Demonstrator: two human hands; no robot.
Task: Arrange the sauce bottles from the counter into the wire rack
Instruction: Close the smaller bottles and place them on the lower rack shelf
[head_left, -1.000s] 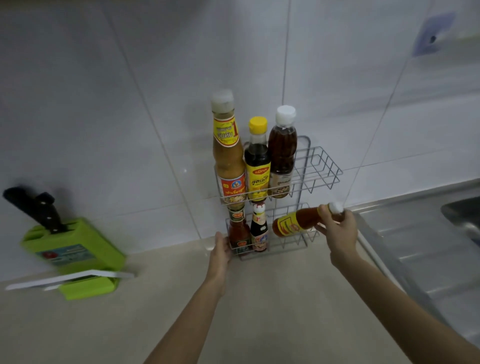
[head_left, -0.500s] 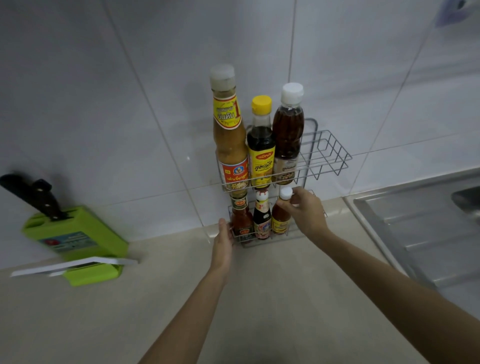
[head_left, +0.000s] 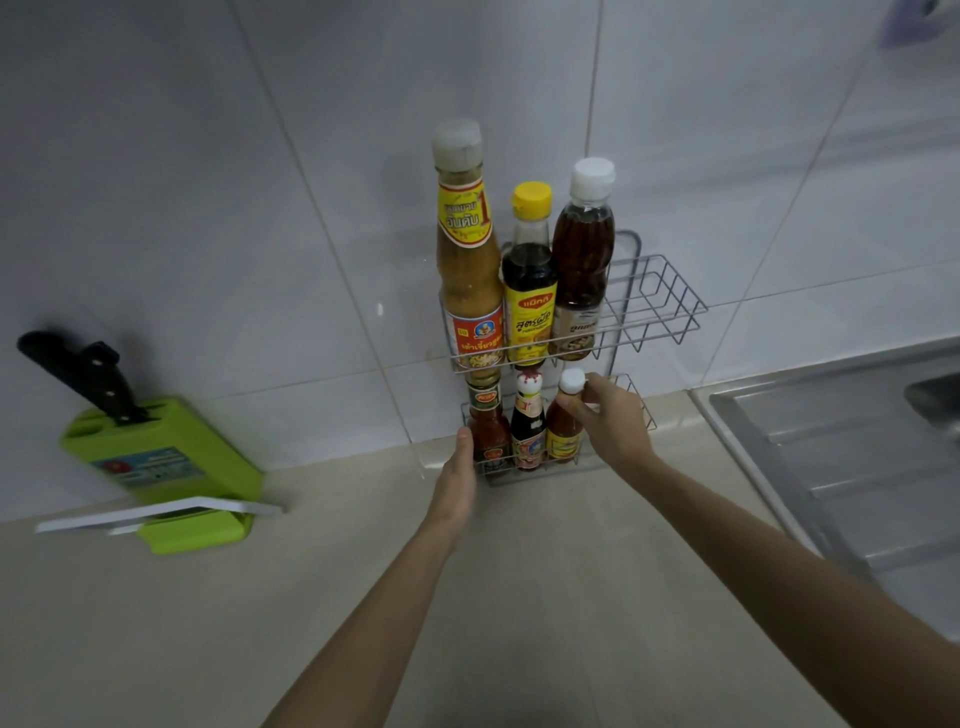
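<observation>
A two-tier wire rack (head_left: 670, 306) stands against the tiled wall. Its upper shelf holds three tall bottles: a tan sauce bottle (head_left: 467, 270), a dark yellow-capped bottle (head_left: 529, 280) and a brown white-capped bottle (head_left: 581, 260). On the lower shelf stand a red sauce jar (head_left: 487, 426), a dark small bottle (head_left: 528, 426) and a small orange chilli sauce bottle (head_left: 563, 431) with a white cap, upright. My right hand (head_left: 613, 415) grips that chilli bottle at its neck. My left hand (head_left: 460, 478) rests flat against the rack's lower left corner.
A green knife block (head_left: 161, 457) with a black-handled knife (head_left: 78, 374) sits at the left, a white board (head_left: 156, 517) lying at its foot. A steel sink drainboard (head_left: 841, 467) lies to the right. The beige counter (head_left: 260, 623) spreads in front.
One second ago my right hand held the chilli bottle tilted sideways beside the rack; it has since stood it upright in the lower shelf, third in the row. My left hand stayed at the rack.
</observation>
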